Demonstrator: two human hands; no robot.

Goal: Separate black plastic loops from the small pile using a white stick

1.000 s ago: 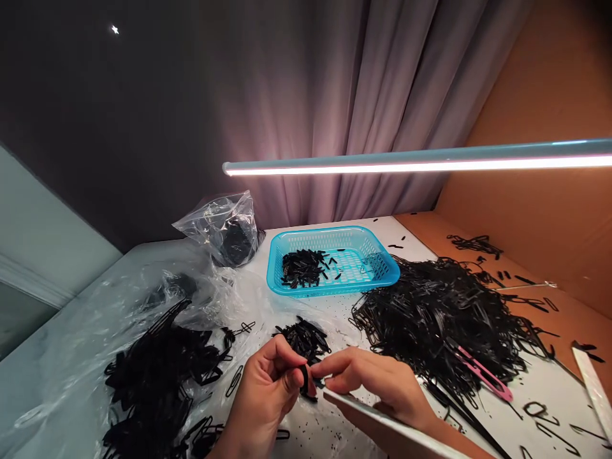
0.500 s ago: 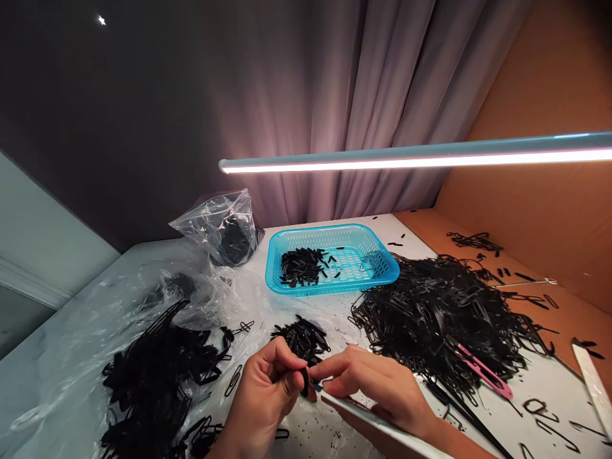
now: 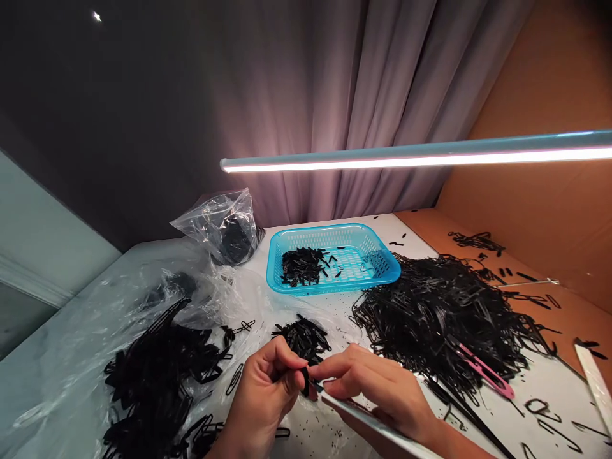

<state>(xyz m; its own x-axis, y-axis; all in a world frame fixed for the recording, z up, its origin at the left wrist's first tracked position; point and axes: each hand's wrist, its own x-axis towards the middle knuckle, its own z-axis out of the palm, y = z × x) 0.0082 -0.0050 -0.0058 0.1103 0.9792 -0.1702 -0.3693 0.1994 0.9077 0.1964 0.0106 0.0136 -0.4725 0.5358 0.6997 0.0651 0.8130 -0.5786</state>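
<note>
Low in the middle of the view, my left hand (image 3: 265,392) pinches a small black curved piece (image 3: 306,381) between thumb and index finger. Close beside it, my right hand (image 3: 382,389) is closed around a long white flat-handled tool (image 3: 377,426), which slants down to the right. A small dark tip (image 3: 316,385) shows at the tool's near-left end, against or very near the black piece; I cannot tell whether they touch. Just beyond my fingertips lies a small heap of black slim pieces (image 3: 303,335).
Behind stands a blue basket (image 3: 329,291) holding more black pieces. A large tangle of black flat loops (image 3: 444,312) lies right, with a pink cutter (image 3: 485,373) on it. Left are a black pile (image 3: 153,382), plastic sheeting (image 3: 71,376) and a clear bag (image 3: 215,220). A tube light (image 3: 411,159) crosses above.
Both hands keep nearly the same pose, with the black piece and the white tool still together. The whole view has shifted very slightly.
</note>
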